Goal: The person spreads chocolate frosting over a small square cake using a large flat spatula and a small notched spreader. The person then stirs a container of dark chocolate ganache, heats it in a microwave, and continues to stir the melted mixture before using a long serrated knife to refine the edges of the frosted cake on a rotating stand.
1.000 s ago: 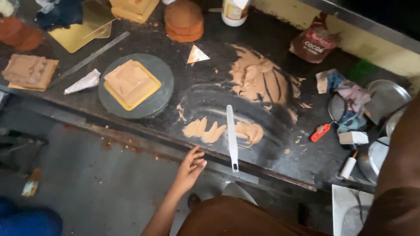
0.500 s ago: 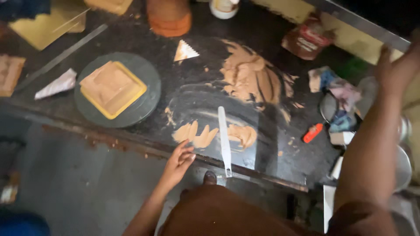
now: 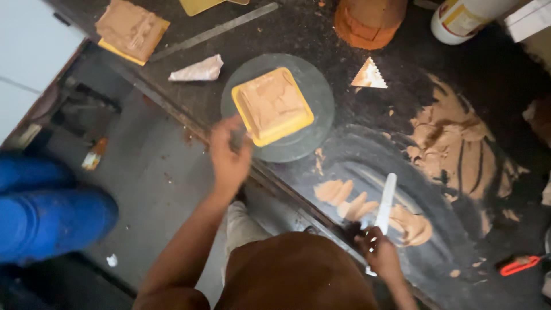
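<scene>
Two hands work at a dark bench (image 3: 321,34) smeared with tan paste above a grey floor. The left hand (image 3: 229,154), fingers loosely spread, touches the turntable (image 3: 313,123) at its 8 o'clock edge. The right hand (image 3: 380,255) is clamped on a spatula (image 3: 385,202) pointing to 12.

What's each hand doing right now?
Left hand: open, at the round turntable edge.
Right hand: closed on the white spatula.
</scene>
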